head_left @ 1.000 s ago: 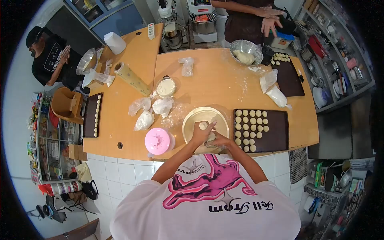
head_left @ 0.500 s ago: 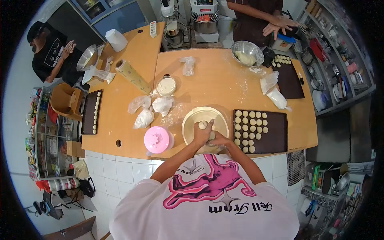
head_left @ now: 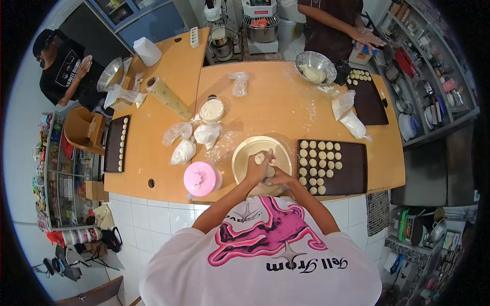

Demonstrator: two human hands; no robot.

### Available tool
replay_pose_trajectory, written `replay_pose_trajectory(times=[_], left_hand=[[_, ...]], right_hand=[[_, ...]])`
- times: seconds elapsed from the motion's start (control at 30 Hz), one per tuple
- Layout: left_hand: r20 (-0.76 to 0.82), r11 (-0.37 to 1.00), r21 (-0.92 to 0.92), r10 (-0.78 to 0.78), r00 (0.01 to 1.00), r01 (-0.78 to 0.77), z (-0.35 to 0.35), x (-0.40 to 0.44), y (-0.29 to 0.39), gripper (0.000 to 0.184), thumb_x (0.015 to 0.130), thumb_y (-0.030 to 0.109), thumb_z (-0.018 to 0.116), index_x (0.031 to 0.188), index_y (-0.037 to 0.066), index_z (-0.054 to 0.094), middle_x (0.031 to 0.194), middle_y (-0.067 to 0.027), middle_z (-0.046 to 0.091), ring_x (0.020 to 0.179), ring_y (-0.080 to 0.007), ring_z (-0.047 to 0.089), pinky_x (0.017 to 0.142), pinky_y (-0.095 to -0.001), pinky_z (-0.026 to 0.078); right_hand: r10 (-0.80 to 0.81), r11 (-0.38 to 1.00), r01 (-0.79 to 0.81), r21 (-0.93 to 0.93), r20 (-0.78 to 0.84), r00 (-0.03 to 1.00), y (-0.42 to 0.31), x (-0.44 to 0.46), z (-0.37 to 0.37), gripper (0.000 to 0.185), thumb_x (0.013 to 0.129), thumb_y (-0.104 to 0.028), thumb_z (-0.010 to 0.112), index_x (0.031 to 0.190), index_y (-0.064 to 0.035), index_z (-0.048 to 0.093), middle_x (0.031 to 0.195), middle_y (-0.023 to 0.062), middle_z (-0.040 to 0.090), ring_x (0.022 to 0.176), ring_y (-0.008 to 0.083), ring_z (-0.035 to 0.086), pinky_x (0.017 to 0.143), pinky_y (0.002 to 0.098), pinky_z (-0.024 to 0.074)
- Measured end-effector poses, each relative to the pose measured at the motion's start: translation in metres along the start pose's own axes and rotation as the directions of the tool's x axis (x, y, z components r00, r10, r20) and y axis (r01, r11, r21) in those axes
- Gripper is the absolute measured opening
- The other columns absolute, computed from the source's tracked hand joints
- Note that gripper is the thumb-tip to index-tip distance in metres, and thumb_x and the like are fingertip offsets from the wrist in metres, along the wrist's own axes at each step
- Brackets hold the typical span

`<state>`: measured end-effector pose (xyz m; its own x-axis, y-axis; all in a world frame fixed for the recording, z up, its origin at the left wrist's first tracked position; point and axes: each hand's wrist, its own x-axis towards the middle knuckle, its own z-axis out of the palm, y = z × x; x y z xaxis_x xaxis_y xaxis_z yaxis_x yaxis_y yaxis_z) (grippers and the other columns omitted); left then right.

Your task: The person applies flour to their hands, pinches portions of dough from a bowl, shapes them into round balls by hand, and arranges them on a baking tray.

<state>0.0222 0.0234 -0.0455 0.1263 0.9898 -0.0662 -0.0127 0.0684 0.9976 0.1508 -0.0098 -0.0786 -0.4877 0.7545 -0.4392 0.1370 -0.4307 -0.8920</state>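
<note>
Over a gold-coloured bowl (head_left: 240, 155) at the table's front edge, my two hands work close together. My left hand (head_left: 254, 170) is closed around a lump of pale dough (head_left: 260, 158), part of which shows above the fist. My right hand (head_left: 279, 177) meets it from the right, its fingers curled near the dough bulging below the left hand; whether it grips a separate piece I cannot make out. Beside the bowl on the right lies a dark baking tray (head_left: 349, 171) with rows of round dough balls (head_left: 322, 163) on its left part.
Left of the bowl stand a pink lidded container (head_left: 200, 178), bags of white powder (head_left: 184, 152) and a bowl of flour (head_left: 212, 110). A steel bowl with dough (head_left: 316, 68) and another tray (head_left: 371, 107) lie at the far right. Two people stand across the table.
My hands stay over the bowl; the left thumb and fingers have shifted slightly around the dough. Across the table, the person at right has moved both hands a little to the right.
</note>
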Motion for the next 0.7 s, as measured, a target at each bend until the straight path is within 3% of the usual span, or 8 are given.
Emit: replay_pose_trajectory(times=[0.07,0.23,0.27,0.33,0.43,0.47,0.6,0.7], left_hand=[[0.046,0.991,0.085,-0.103,0.994,0.099,-0.007,0.0,-0.005,0.035,0.09,0.029,0.066,0.065,0.004,0.062,0.061,-0.0022,0.059,0.055,-0.0097,0.054,0.055,-0.0268,0.044],[0.051,0.986,0.043,-0.165,0.985,0.163,-0.011,-0.001,-0.019,0.032,0.082,0.023,0.075,0.059,0.007,0.059,0.058,0.0001,0.057,0.052,-0.0081,0.051,0.051,-0.0261,0.042],[0.056,0.987,0.032,-0.161,0.985,0.159,-0.011,-0.001,-0.019,0.031,0.081,0.021,0.076,0.059,0.008,0.058,0.058,0.0003,0.057,0.052,-0.0079,0.051,0.05,-0.026,0.041],[0.007,0.991,0.074,-0.11,0.994,0.11,-0.008,-0.005,-0.016,0.03,0.081,0.019,0.075,0.058,0.008,0.058,0.057,0.0003,0.056,0.051,-0.0082,0.051,0.05,-0.0265,0.041],[-0.089,0.988,0.152,0.003,0.996,0.01,-0.006,-0.005,-0.017,0.032,0.08,0.017,0.072,0.056,0.004,0.057,0.052,-0.0024,0.055,0.047,-0.0099,0.051,0.046,-0.0288,0.041],[-0.124,0.983,0.181,0.048,0.991,-0.025,-0.006,-0.004,-0.017,0.033,0.08,0.017,0.071,0.054,0.002,0.057,0.049,-0.0038,0.055,0.045,-0.0107,0.051,0.045,-0.0298,0.041],[-0.158,0.974,0.217,-0.037,0.987,0.071,-0.015,0.0,-0.016,0.033,0.082,0.018,0.069,0.056,0.0,0.059,0.05,-0.0081,0.057,0.045,-0.0144,0.056,0.045,-0.0319,0.042],[-0.162,0.971,0.24,0.03,0.986,0.01,-0.019,0.0,-0.037,0.028,0.081,0.016,0.068,0.059,0.001,0.06,0.053,-0.0113,0.06,0.048,-0.0189,0.059,0.047,-0.0335,0.044]], right_hand=[[-0.006,1.0,0.006,0.012,0.0,1.0,0.001,0.001,0.001,0.072,0.073,-0.025,0.076,0.135,-0.0038,0.045,0.095,0.008,0.064,0.073,0.0097,0.057,0.059,0.0234,0.0461],[-0.136,0.99,0.133,-0.038,-0.07,0.988,0.045,0.023,-0.001,0.075,0.071,-0.024,0.078,0.135,-0.0044,0.044,0.094,0.0075,0.063,0.07,0.0103,0.057,0.057,0.0251,0.0462],[-0.206,0.978,0.205,-0.026,-0.064,0.976,0.053,0.03,0.0,0.075,0.071,-0.024,0.079,0.135,-0.0044,0.044,0.095,0.0073,0.062,0.072,0.0109,0.057,0.059,0.0259,0.0472],[-0.184,0.983,0.184,-0.01,-0.042,0.982,0.06,0.031,-0.004,0.075,0.071,-0.022,0.079,0.135,-0.0045,0.044,0.099,0.0073,0.062,0.081,0.0128,0.058,0.067,0.028,0.0482],[-0.027,1.0,0.026,-0.016,-0.047,0.999,0.021,0.012,-0.004,0.074,0.07,-0.017,0.077,0.135,-0.005,0.043,0.11,0.008,0.061,0.097,0.0162,0.057,0.081,0.0318,0.0476],[-0.056,0.998,0.054,-0.025,-0.088,0.995,0.035,0.018,-0.003,0.074,0.069,-0.015,0.076,0.135,-0.0054,0.043,0.113,0.0083,0.06,0.102,0.0171,0.056,0.084,0.0331,0.0468],[-0.24,0.961,0.201,-0.188,-0.214,0.947,0.04,0.016,-0.01,0.075,0.068,-0.011,0.074,0.136,-0.0073,0.043,0.123,0.009,0.056,0.112,0.0201,0.053,0.087,0.0373,0.0456],[-0.298,0.955,0.279,-0.103,-0.336,0.894,0.031,0.015,-0.016,0.072,0.072,-0.014,0.074,0.137,-0.0097,0.043,0.127,0.0071,0.054,0.116,0.0204,0.05,0.089,0.039,0.0445]])
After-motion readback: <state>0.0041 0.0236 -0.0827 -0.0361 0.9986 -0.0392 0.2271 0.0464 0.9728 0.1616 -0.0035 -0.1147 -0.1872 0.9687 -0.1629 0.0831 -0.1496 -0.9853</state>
